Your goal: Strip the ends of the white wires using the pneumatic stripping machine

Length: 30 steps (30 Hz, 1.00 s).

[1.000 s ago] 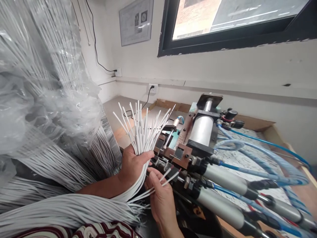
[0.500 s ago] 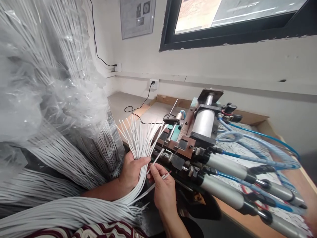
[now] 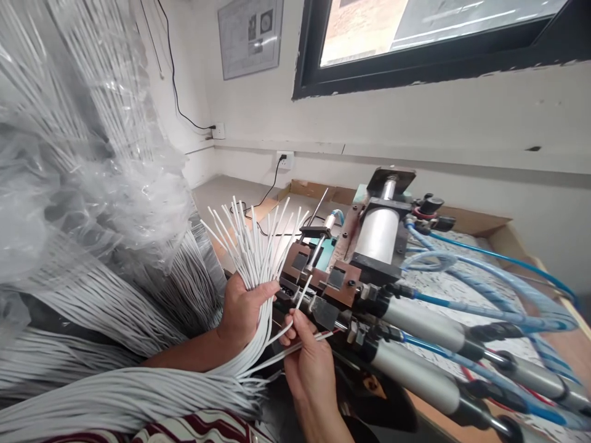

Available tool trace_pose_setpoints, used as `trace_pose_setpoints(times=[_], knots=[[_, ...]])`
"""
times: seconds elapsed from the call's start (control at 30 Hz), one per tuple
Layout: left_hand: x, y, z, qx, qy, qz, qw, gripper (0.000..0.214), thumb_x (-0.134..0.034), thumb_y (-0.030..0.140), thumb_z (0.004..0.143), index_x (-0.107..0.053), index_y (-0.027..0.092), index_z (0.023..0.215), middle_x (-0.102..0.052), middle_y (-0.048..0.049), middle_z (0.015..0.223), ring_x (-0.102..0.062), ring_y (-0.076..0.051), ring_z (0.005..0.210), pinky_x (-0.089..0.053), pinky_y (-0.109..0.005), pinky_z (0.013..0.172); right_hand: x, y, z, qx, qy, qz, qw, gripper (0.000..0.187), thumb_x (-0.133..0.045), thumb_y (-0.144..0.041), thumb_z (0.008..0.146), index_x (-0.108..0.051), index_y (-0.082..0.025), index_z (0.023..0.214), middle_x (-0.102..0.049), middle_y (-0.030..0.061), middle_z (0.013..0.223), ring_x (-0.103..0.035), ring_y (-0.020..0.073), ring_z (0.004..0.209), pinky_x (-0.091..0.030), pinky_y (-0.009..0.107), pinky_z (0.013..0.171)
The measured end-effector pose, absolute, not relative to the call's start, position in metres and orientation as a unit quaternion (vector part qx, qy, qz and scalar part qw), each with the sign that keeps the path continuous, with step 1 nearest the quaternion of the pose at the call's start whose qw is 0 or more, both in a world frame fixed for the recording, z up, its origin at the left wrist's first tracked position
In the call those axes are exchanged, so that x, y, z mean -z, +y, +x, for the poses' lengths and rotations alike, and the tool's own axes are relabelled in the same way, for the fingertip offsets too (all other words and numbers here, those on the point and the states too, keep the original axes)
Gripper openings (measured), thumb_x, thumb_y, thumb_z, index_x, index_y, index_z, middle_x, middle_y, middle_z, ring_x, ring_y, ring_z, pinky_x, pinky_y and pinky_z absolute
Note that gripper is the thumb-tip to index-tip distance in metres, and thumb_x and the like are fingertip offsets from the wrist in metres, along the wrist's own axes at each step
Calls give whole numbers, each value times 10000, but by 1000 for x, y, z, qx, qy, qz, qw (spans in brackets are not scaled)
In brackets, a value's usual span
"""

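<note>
Left hand (image 3: 242, 311): fingers wrapped tight round the bundle (image 3: 258, 264), white ends fanning toward twelve o'clock. Right hand (image 3: 310, 357), at the left's four o'clock: thumb and forefinger pinch one wire (image 3: 303, 293), tip toward one o'clock, near the machine (image 3: 378, 237); contact unclear.

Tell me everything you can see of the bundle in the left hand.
The bundle, left of the machine, is many thin, whitish, plastic-looking cables. The left hand grips it, thumb across the front. Above the grip, loose ends fan upward at uneven heights; below, it curves toward the picture's lower left.
</note>
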<state>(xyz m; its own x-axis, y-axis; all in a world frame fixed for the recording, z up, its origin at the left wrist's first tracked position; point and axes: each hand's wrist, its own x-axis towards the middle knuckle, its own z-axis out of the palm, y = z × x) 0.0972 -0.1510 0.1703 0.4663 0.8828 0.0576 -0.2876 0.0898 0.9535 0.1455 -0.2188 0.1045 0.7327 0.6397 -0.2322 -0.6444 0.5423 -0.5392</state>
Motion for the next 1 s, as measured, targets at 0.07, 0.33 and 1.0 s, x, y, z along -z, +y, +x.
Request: trace_pose_setpoints(times=[0.07,0.33,1.0], knots=[[-171,-150,99,-432,268,540,670,147,-685,212,595,-626,134,704,-575,19,566,-501,-96,484,-446,-233,516,-106,-219,149,-383,4,-295,875,231,-792,-253,537,-610,-134,616,-498,-32,548,-368,49,462,-309,171,405],[-170,-150,101,-440,247,554,662,111,-669,174,620,-625,154,719,-589,32,608,-490,-91,540,-421,-213,548,-108,-215,153,-423,33,-276,863,267,-778,-251,535,-540,-152,603,-438,-56,540,-314,43,436,-274,167,375],[-118,-164,71,-370,225,508,745,296,-685,79,540,-661,140,828,-681,-14,744,-582,-144,676,-459,-266,683,-95,-221,140,-293,-100,-442,842,276,-745,-410,607,-677,-161,706,-542,-17,600,-384,82,501,-299,219,467]])
